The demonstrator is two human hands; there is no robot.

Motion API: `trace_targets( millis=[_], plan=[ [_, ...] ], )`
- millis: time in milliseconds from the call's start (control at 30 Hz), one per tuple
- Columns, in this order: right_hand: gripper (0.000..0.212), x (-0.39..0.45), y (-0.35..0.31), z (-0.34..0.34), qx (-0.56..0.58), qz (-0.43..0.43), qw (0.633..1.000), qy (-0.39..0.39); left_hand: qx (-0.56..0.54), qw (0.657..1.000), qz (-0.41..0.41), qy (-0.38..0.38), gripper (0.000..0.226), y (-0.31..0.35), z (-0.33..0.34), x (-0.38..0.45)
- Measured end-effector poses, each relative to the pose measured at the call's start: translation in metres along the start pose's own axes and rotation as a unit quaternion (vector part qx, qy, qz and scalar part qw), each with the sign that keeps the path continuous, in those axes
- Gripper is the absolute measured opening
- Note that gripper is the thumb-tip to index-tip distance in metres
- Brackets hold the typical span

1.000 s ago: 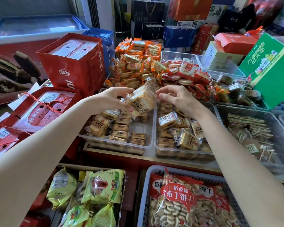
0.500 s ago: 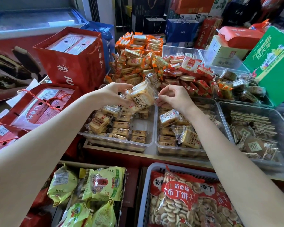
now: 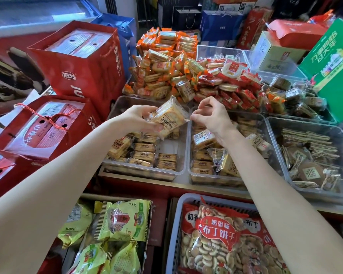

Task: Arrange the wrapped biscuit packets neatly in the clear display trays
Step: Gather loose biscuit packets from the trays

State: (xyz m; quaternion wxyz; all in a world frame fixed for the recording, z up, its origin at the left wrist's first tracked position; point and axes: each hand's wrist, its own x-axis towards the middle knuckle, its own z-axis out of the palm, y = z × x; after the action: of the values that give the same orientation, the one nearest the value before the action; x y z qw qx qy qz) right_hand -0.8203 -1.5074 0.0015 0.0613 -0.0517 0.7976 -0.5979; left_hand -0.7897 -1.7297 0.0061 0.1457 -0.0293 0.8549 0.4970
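Note:
My left hand [image 3: 137, 119] grips a small stack of clear-wrapped yellow biscuit packets [image 3: 169, 117], tilted, above the far end of the left clear tray [image 3: 145, 172]. My right hand [image 3: 213, 115] has curled fingers, and its thumb and fingertips pinch the wrapper's right end. The left tray holds rows of the same packets [image 3: 143, 152] with a bare patch at its right side. The neighbouring clear tray [image 3: 216, 179] holds more of them, some stacked and some loose, partly hidden by my right forearm.
Behind the trays lie heaps of orange packets [image 3: 162, 64] and red packets [image 3: 232, 82]. A third clear tray [image 3: 315, 195] with brown packets is at the right. Red gift bags [image 3: 81, 62] stand to the left. Below are a basket of round biscuits [image 3: 222, 244] and green packets [image 3: 119, 220].
Both hands and the packets have stayed over the gap between the two trays. The stack has tilted a little, and my right hand's fingers have lifted and spread slightly.

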Motion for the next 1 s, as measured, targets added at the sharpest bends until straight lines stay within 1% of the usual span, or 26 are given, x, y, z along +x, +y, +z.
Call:
trace_targets(
  millis=[100,167,200,233,300,333,367,433,467,500,533,567,600,667,733,900,933,1000],
  plan=[
    [0.028,0.001,0.002,0.001,0.004,-0.003,1.000,-0.007,-0.032,0.999,-0.004,-0.006,0.062,0.005,0.002,0.001],
    [0.025,0.000,0.003,0.000,-0.052,-0.008,0.998,-0.040,-0.014,1.000,-0.009,0.000,0.063,0.007,0.002,0.002],
    [0.030,0.001,0.002,-0.001,-0.096,-0.015,0.993,-0.064,0.016,1.000,-0.008,0.004,0.064,0.009,0.002,0.002],
    [0.043,0.002,0.001,-0.001,-0.137,-0.026,0.986,-0.093,0.066,0.998,-0.003,0.005,0.065,0.010,0.003,0.003],
    [0.076,0.006,-0.003,0.003,-0.193,-0.052,0.967,-0.156,0.176,0.984,0.011,0.003,0.067,0.013,0.007,0.005],
    [0.087,0.008,-0.005,0.008,-0.220,-0.064,0.956,-0.184,0.199,0.980,0.017,0.002,0.069,0.014,0.009,0.006],
    [0.091,0.011,-0.006,0.014,-0.248,-0.076,0.944,-0.205,0.204,0.979,0.021,0.003,0.069,0.014,0.012,0.008],
    [0.086,0.017,-0.003,0.023,-0.304,-0.088,0.925,-0.212,0.187,0.982,0.031,0.011,0.068,0.013,0.017,0.011],
    [0.080,0.019,-0.001,0.025,-0.322,-0.088,0.920,-0.203,0.151,0.988,0.034,0.022,0.067,0.009,0.018,0.011],
    [0.074,0.021,0.002,0.024,-0.325,-0.080,0.923,-0.188,0.092,0.994,0.036,0.037,0.067,0.005,0.017,0.010],
    [0.069,0.023,0.005,0.021,-0.307,-0.064,0.934,-0.173,0.021,0.998,0.035,0.052,0.066,-0.001,0.015,0.008],
    [0.066,0.023,0.010,0.016,-0.264,-0.042,0.950,-0.162,-0.033,0.997,0.036,0.062,0.064,-0.007,0.013,0.005],
    [0.063,0.022,0.014,0.011,-0.205,-0.019,0.966,-0.153,-0.049,0.996,0.034,0.067,0.059,-0.012,0.012,0.003],
    [0.062,0.021,0.021,0.003,-0.099,0.005,0.984,-0.145,-0.031,0.997,0.020,0.061,0.037,-0.021,0.012,0.001],
    [0.061,0.018,0.024,0.003,-0.052,0.002,0.986,-0.157,-0.085,0.994,0.015,0.063,0.018,-0.018,0.017,0.001],
    [0.049,0.016,0.024,0.004,0.003,-0.009,0.987,-0.163,-0.224,0.969,0.043,0.095,0.015,0.003,0.014,0.004],
    [0.049,0.016,0.025,0.002,0.006,-0.010,0.986,-0.165,-0.226,0.969,0.044,0.092,0.014,0.006,0.011,0.004],
    [0.053,0.016,0.027,0.000,0.015,-0.007,0.986,-0.168,-0.150,0.983,0.053,0.093,0.013,0.009,0.009,0.004]
  ],
)
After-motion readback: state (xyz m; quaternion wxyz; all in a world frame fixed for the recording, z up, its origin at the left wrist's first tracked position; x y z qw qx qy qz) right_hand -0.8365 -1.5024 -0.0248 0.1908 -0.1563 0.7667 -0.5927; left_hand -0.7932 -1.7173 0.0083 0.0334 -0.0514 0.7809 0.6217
